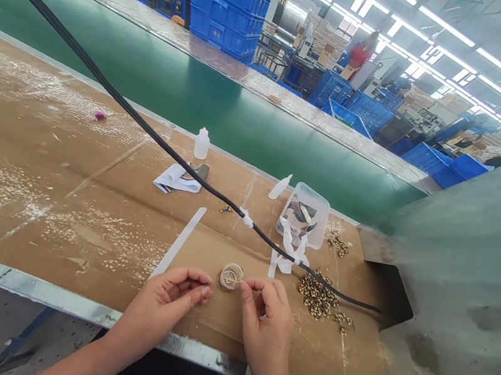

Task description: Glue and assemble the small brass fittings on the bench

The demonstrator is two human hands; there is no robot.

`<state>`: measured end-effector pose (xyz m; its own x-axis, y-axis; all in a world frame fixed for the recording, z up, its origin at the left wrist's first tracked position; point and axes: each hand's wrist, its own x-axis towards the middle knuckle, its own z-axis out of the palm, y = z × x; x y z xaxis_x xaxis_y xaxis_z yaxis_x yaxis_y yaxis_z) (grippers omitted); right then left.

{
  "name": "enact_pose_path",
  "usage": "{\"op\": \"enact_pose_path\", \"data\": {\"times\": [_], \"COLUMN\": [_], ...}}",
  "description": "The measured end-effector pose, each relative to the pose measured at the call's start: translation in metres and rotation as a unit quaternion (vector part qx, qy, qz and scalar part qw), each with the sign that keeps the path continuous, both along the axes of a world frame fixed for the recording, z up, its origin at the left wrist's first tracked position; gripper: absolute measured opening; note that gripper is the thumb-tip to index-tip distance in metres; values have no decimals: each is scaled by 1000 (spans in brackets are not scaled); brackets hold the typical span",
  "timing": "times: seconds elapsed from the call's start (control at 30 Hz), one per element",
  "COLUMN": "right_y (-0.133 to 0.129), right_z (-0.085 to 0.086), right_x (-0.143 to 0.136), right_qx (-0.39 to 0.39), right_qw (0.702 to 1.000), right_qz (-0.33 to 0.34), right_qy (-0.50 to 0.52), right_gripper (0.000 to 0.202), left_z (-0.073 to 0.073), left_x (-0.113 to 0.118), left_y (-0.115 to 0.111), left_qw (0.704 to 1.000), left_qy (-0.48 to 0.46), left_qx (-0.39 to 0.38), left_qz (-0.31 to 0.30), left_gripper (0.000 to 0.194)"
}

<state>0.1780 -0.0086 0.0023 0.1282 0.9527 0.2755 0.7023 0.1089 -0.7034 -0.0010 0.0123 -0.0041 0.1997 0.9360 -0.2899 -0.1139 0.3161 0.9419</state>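
Note:
A small round clear dish [232, 268] stands on the cardboard between my hands, with something thin and yellowish in or over it. My left hand [170, 301], left of the dish, is closed with thumb and fingertips together; whatever they pinch, if anything, is too small to make out. At the dish's right edge, my right hand [268, 320] is closed in a pinch on a thin yellowish piece [238, 282] whose kind does not show. To its right lies a pile of small black-and-gold parts [316, 294], with smaller clusters around it.
A black cable [146, 126] crosses above the bench. Behind the dish are a clear plastic box [322, 215] with scraps, white crumpled strips [286, 260], a small nozzle bottle [280, 187], a white bottle [201, 143] and a striped cloth [178, 179]. A metal panel [468, 279] stands right.

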Motion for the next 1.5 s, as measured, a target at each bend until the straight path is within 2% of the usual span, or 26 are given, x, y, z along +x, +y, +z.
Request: {"op": "enact_pose_path", "data": {"times": [0.17,0.33,0.47,0.7,0.8,1.03,1.33,1.5], "right_y": [0,0,0,0,1,2,1,2], "right_z": [0,0,0,-2,-4,-7,-6,-3], "right_x": [-1,-1,1,-1,1,9,7,6], "right_qx": [-2,-22,-24,-29,-33,-48,-34,-26], "right_qw": [1000,1000,1000,1000,999,996,998,999], "right_qz": [14,7,1,8,2,-24,-15,-6], "right_qy": [-13,1,2,-7,12,78,42,23], "right_gripper": [16,18,20,20,22,24,23,24], "left_z": [3,-3,-7,-12,-12,-12,-15,-11], "left_x": [4,2,1,3,4,7,7,7], "left_y": [0,-2,-4,-8,-8,-7,-8,-8], "left_qw": [1000,1000,998,998,996,996,997,997], "left_qy": [-8,11,37,55,77,61,65,56], "left_qx": [-18,-4,40,41,51,57,50,47], "left_qz": [2,-4,-14,-9,-2,12,12,5], "left_gripper": [22,20,17,17,16,16,16,16]}}
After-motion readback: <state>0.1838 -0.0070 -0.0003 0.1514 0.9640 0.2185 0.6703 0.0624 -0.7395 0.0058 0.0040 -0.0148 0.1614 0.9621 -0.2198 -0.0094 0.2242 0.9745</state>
